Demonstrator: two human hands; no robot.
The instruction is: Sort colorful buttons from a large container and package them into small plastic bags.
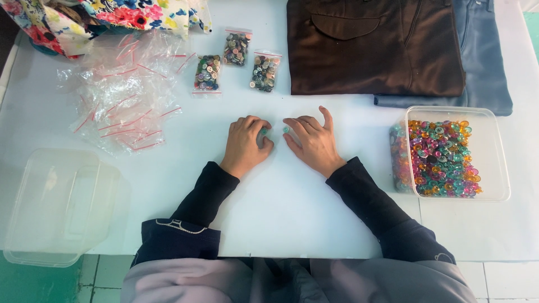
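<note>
Both hands rest on a white table (292, 207), black sleeves behind them. My left hand (246, 145) is curled, its fingers closed around a small teal button (262, 132) that peeks out by the fingertips. My right hand (313, 143) lies close beside it, fingertips pinching another small teal button (286, 129). The two hands nearly touch at the middle of the table.
A clear plastic tub (497, 154) of several colourful buttons stands at the right. Three small bags of buttons (208, 73) lie behind the hands, beside a heap of empty zip bags (126, 98). An empty clear container (59, 205) sits at left. Folded brown (370, 50) and blue (485, 56) garments lie behind; floral fabric (112, 17) lies at the back left.
</note>
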